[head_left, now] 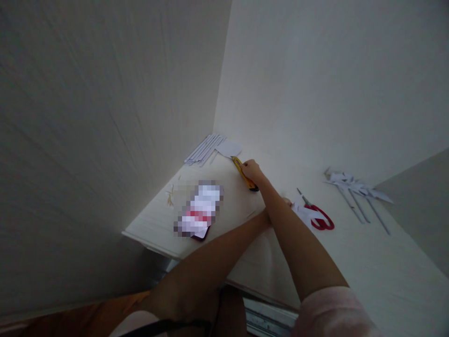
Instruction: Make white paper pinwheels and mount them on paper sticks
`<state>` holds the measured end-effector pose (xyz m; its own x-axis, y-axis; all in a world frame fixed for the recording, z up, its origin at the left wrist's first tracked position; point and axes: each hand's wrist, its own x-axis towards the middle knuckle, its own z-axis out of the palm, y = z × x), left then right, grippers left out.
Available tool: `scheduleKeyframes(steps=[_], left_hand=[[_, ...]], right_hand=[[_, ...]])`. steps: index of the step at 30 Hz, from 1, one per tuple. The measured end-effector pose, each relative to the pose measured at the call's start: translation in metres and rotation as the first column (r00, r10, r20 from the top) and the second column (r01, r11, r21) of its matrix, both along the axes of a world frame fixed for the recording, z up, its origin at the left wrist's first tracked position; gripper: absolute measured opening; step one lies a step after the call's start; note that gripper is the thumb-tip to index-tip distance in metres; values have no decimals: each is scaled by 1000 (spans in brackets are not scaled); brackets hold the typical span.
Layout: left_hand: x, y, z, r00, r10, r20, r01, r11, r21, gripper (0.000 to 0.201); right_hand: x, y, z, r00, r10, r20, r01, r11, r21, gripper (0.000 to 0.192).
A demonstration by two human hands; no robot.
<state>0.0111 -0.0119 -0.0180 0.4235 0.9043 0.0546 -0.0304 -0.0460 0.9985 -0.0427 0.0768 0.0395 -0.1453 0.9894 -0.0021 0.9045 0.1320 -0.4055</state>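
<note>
My right hand [251,171] is closed around a yellow utility knife [244,175], low over the white table toward its far left corner. My arms cross, the right forearm over the left. Most of my left hand [287,201] is hidden behind that forearm. Its visible fingers meet a white paper piece [306,214], which appears gripped in them. The paper overlaps the scissors [324,220], whose handles are red and whose blades point away. Beyond the knife's tip lies a rounded white paper cutout [228,149].
Several rolled paper sticks [205,149] lie by the left wall. A lit phone [201,210], partly pixelated, rests at the left front of the table [382,276]. Paper pieces on sticks [358,187] lie at the right. Walls [298,84] stand close behind and to the left.
</note>
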Motion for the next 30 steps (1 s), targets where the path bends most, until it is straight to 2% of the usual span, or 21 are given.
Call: scheduleKeyframes(steps=[2, 8, 11, 14, 16, 18, 20, 21, 22, 24, 30], left_hand=[[1, 3, -4, 1000, -2, -7, 2, 1000, 7, 18], [-1, 6, -11, 998, -17, -55, 25, 988, 152, 14], [-2, 5, -9, 997, 11, -81, 3, 986, 165, 12], [-2, 2, -5, 993, 47, -111, -29, 986, 163, 10], [-3, 0, 0, 988, 85, -129, -65, 986, 156, 8], [-4, -4, 5, 981, 122, -151, -99, 984, 149, 8], [-6, -7, 9, 979, 132, -157, -108, 982, 152, 8], [-7, -8, 11, 980, 129, -151, -105, 982, 159, 8], [-8, -8, 12, 983, 121, -139, -97, 981, 169, 7], [-10, -9, 13, 987, 112, -112, -89, 978, 190, 7], [-10, -6, 10, 991, 113, -65, -99, 978, 185, 7]], right_hand=[[-2, -3, 0, 1000, 23, 21, -24, 1000, 7, 29], [-9, -12, -9, 992, 76, 103, -86, 991, 100, 26], [-10, -15, -12, 992, 22, 122, -42, 985, 168, 25], [-16, -21, -5, 989, -64, 130, 22, 952, 304, 24], [-28, -29, 5, 993, 14, 116, -57, 926, 373, 24], [-46, -43, 16, 953, 280, 120, -304, 894, 328, 25], [-69, -59, 23, 821, 548, 163, -572, 787, 231, 22], [-80, -68, 24, 762, 619, 190, -647, 738, 192, 20], [-91, -76, 25, 725, 656, 211, -687, 711, 149, 19], [-109, -89, 24, 707, 660, 252, -699, 707, 108, 19], [-128, -103, 21, 748, 563, 352, -616, 786, 53, 26]])
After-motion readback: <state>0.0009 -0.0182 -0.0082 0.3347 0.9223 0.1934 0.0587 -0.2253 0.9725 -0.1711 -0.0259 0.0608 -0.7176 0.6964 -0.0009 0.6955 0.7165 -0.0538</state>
